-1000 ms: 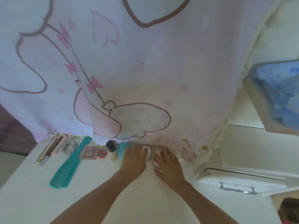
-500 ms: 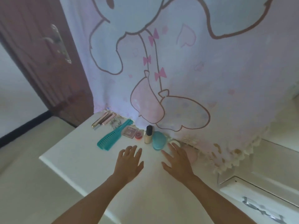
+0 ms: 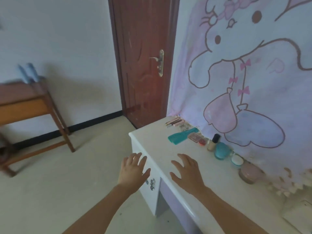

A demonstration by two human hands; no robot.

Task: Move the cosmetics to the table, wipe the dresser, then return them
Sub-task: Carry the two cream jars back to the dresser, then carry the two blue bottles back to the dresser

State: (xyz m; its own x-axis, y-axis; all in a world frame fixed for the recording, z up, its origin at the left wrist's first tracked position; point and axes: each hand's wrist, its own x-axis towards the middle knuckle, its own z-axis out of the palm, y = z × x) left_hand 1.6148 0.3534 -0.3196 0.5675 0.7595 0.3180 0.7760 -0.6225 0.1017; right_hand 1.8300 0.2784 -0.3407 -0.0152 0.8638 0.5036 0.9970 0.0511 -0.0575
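Below the pink cartoon-printed curtain, the white bench carries the cosmetics in one row along its back edge, running far left to near right. The brown wooden table stands well apart, leftward. The empty right hand, fingers spread wide, is nearer. The row, from teal plastic comb to pink round jar, lies ahead and right. The left hand, equally spread and empty, hangs beyond the front edge.

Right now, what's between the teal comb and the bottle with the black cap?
In the head view, a flat pink compact and a small red pot lie between the teal comb and the bottle.
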